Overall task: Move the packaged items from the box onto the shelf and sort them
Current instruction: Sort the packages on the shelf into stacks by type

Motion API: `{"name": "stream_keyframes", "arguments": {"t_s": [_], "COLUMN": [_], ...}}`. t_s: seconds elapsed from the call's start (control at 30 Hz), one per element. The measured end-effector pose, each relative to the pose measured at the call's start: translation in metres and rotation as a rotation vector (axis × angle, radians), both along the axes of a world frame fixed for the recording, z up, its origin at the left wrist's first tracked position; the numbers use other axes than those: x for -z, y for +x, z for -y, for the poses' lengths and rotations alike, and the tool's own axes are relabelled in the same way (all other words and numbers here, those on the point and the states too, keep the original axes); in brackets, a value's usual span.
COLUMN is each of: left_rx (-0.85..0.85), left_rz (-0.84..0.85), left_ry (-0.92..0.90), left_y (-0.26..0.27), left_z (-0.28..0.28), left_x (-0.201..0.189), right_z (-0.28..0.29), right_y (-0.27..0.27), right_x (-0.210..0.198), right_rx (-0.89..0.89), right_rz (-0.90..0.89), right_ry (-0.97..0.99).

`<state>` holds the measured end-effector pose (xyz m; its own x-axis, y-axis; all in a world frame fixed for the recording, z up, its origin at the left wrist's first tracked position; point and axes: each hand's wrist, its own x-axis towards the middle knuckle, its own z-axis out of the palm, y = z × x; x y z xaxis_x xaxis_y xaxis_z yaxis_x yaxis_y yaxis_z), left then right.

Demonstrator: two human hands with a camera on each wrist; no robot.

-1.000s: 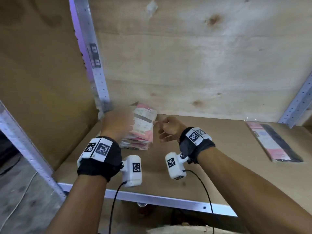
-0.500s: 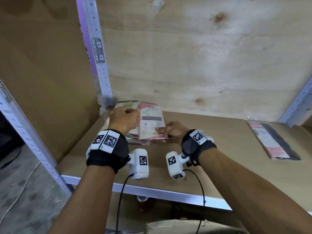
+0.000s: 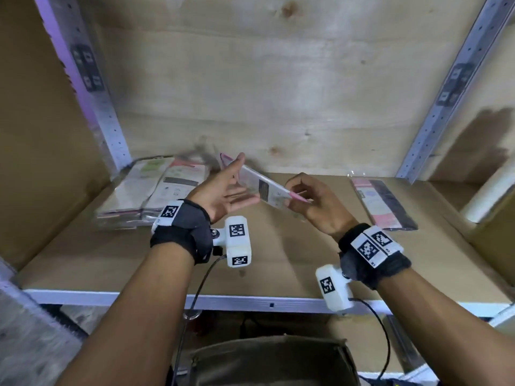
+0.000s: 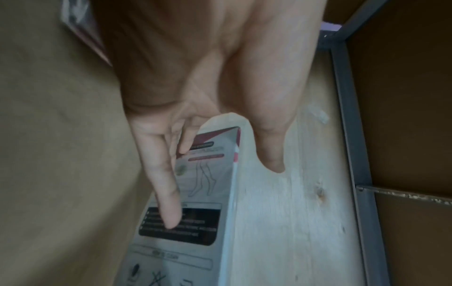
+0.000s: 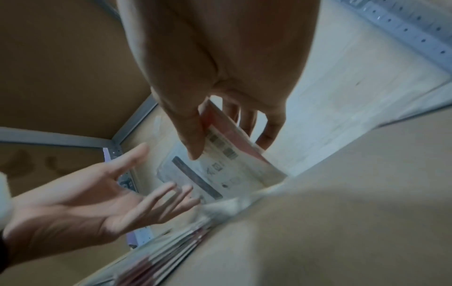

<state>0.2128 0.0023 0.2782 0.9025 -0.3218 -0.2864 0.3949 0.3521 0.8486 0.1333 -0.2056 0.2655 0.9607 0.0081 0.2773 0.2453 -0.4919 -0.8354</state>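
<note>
A flat white-and-pink packet (image 3: 264,185) (image 5: 220,164) (image 4: 195,193) hangs tilted above the shelf board (image 3: 278,260). My right hand (image 3: 303,201) (image 5: 220,123) pinches its near end between thumb and fingers. To its left my left hand (image 3: 231,190) (image 5: 102,195) is spread, palm up, fingers straight (image 4: 164,183), holding nothing, with the fingertips near the packet's face. Two stacks of similar packets (image 3: 150,190) lie at the back left of the shelf. One pink-and-black packet (image 3: 381,201) lies flat at the back right.
Perforated metal uprights (image 3: 92,87) (image 3: 446,87) stand at both back corners before a plywood back wall (image 3: 264,79). The shelf's metal front rail (image 3: 250,302) runs below my wrists. A cardboard box (image 3: 273,360) sits below the shelf.
My right hand has pulled one packet off the left stack and lifted it toward the middle. My left hand let go of the stack, turned palm up and opened.
</note>
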Motion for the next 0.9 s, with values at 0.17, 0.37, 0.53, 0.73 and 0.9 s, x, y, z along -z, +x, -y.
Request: {"name": "stream_keyframes", "arguments": {"t_s": [0.17, 0.37, 0.53, 0.73, 0.9], "left_rx": [-0.034, -0.027, 0.103, 0.077, -0.189], "left_rz": [0.005, 0.051, 0.053, 0.087, 0.298], "left_ry": [0.001, 0.190, 0.167, 0.231, 0.369], "left_y": [0.005, 0.016, 0.020, 0.018, 0.019], "left_z": [0.039, 0.056, 0.062, 0.069, 0.055], "left_x": [0.017, 0.042, 0.055, 0.061, 0.054], "right_z": [0.031, 0.061, 0.091, 0.106, 0.112], "right_y": [-0.016, -0.009, 0.003, 0.003, -0.003], "right_x": [0.014, 0.019, 0.028, 0.040, 0.039], "right_rx": [-0.007, 0.044, 0.209, 0.022, -0.061], "right_rz": [0.076, -0.114, -0.273, -0.433, -0.463], "right_ry": [-0.174, -0.226, -0.074, 0.125, 0.140]}}
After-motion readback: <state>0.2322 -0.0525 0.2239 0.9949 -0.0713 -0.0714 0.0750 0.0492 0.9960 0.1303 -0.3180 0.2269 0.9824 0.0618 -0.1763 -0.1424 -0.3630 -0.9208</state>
